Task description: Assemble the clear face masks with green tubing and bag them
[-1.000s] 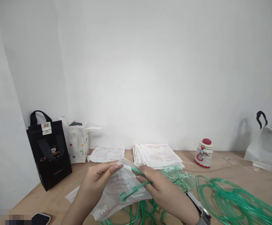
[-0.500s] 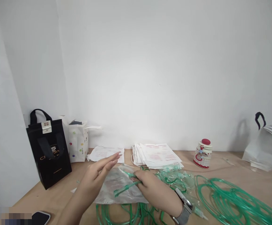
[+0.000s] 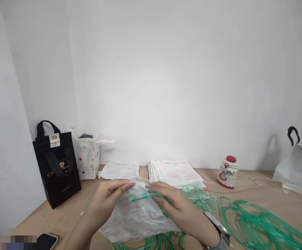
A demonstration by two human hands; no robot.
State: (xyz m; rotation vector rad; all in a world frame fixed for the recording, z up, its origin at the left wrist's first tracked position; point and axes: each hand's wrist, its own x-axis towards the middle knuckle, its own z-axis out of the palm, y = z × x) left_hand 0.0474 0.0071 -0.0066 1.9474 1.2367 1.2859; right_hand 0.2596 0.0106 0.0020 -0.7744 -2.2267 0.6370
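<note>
Along the bottom edge of the frame, a heap of tangled green plastic tubing (image 3: 161, 239) lies on the light-brown wooden desk (image 3: 67, 217), partly under the pouch, so the pouch is best held clear of those loops to stop them snagging its lower edge. Above it, at bottom centre, is the crinkled white pouch with red print (image 3: 135, 222); the left hand (image 3: 109, 196) has thumb and fingers closed on its top edge, a firm pinch that should steady the thin sheet without tearing it. The right hand (image 3: 174, 201) is clamped around a green plastic tube (image 3: 139, 197), its blunt end lying across the pouch's face; whether those fingers also grip the pouch is hard to make out. Gripping the tube just behind that end would likely steer it best, with the wrist low so the slack does not pull. Farther back, right of centre, clear plastic pieces with green tubing (image 3: 205, 199) sit near the forearm, so the elbow needs care; beyond them, the fanned stack of flat white printed pouches (image 3: 175, 172) lies well out of the way.
</note>
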